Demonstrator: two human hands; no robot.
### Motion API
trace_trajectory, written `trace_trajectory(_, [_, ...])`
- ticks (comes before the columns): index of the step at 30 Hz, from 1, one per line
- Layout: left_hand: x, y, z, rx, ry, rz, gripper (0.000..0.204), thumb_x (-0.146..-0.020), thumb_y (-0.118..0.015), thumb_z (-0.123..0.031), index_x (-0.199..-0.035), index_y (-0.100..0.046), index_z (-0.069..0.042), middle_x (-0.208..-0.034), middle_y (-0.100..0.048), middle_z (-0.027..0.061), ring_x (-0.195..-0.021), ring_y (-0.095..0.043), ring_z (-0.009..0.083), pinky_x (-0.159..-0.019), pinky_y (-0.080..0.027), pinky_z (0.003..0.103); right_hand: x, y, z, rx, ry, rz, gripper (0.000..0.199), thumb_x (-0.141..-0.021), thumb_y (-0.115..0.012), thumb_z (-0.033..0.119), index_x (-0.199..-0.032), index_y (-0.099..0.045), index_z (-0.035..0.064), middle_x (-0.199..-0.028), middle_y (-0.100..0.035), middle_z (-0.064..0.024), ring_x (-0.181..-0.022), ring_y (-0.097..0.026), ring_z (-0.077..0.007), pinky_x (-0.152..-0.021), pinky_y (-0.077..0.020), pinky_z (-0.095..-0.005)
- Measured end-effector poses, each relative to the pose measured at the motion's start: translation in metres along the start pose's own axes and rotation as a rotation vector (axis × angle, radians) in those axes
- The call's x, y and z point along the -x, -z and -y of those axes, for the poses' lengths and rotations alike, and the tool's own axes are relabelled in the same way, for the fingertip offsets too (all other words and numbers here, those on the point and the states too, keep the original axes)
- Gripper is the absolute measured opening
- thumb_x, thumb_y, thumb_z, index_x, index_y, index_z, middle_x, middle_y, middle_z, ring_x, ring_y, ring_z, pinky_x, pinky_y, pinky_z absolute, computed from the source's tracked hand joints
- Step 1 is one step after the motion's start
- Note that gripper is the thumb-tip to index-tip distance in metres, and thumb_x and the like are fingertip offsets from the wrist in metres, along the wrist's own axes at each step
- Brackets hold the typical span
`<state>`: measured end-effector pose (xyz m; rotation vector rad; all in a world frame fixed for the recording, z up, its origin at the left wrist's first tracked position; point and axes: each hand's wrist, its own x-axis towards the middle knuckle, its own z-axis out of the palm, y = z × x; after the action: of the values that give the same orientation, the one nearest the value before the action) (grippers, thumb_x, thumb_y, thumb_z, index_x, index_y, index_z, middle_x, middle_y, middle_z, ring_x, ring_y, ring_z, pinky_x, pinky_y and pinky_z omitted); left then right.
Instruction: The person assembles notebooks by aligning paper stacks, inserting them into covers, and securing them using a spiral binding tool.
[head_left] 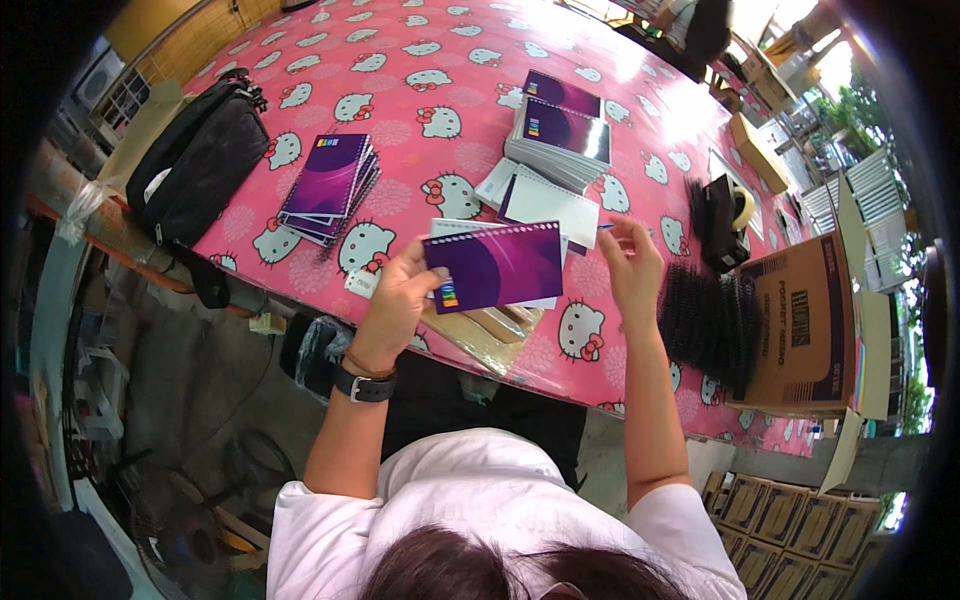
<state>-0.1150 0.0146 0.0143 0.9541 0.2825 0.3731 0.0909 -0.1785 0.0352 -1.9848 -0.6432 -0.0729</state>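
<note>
My left hand (405, 290) is closed on the left end of a purple cover with punched holes along its top edge, a notebook cover (500, 265). White sheets show behind it. My right hand (632, 265) is raised to the right of the cover, apart from it, with fingers bent together. A thin blue thing shows at its fingertips, too small to name. Just beyond the hands lie loose white punched sheets (555, 212) and a tall stack of purple-covered sheets (565, 135). To the left sits a smaller pile of purple notebooks (328, 188).
A pink patterned cloth (400, 110) covers the table. At the right are black binding coils (710, 325), a tape dispenser (725, 225) and an open cardboard box (800, 320). A black bag (200, 160) lies at the left edge. A plastic-wrapped pack (480, 340) is below the cover.
</note>
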Motion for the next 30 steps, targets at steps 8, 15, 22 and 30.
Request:
trace_trajectory(8, [0.005, 0.008, -0.007, 0.326, -0.097, -0.008, 0.033, -0.09, -0.041, 0.003, -0.122, -0.051, 0.002, -0.116, -0.061, 0.0111, -0.11, -0.058, 0.0182, -0.098, -0.045, 0.033, -0.031, -0.016, -0.087, -0.473, -0.484, 0.107, 0.026, -0.083, -0.075, 0.018, -0.096, -0.062, -0.0008, -0.08, -0.062, -0.0039, -0.068, -0.059, -0.0107, -0.06, -0.05, -0.0237])
trace_trajectory(15, [0.0, 0.002, -0.005, 0.245, -0.204, 0.112, 0.03, -0.095, -0.046, -0.002, -0.124, -0.051, -0.001, -0.122, -0.058, 0.0083, -0.114, -0.053, 0.0163, -0.102, -0.038, 0.032, 0.012, 0.004, -0.009, -0.389, -0.079, -0.049, 0.01, -0.09, -0.064, 0.005, -0.095, -0.059, -0.0015, -0.082, -0.062, -0.0032, -0.071, -0.059, -0.0086, -0.061, -0.0522, -0.0234])
trace_trajectory(22, [-0.023, -0.008, 0.014, 0.086, -0.201, 0.122, 0.032, -0.093, -0.058, -0.003, -0.123, -0.05, -0.002, -0.117, -0.056, 0.0054, -0.105, -0.055, 0.0127, -0.1, -0.04, 0.028, 0.092, 0.004, 0.022, -0.765, -0.033, 0.281, 0.022, -0.093, -0.061, 0.008, -0.112, -0.055, -0.0015, -0.098, -0.062, -0.0031, -0.088, -0.058, -0.0097, -0.08, -0.0474, -0.0257])
trace_trajectory(30, [-0.01, -0.034, 0.022, -0.009, -0.413, -0.007, 0.04, -0.091, -0.064, -0.006, -0.126, -0.046, -0.008, -0.112, -0.053, 0.0018, -0.101, -0.053, 0.0099, -0.09, -0.043, 0.024, 0.126, -0.011, 0.007, -0.372, 0.152, 0.167, 0.032, -0.081, -0.067, -0.006, -0.112, -0.059, -0.003, -0.1, -0.066, -0.0085, -0.089, -0.06, -0.0141, -0.081, -0.0474, -0.0291])
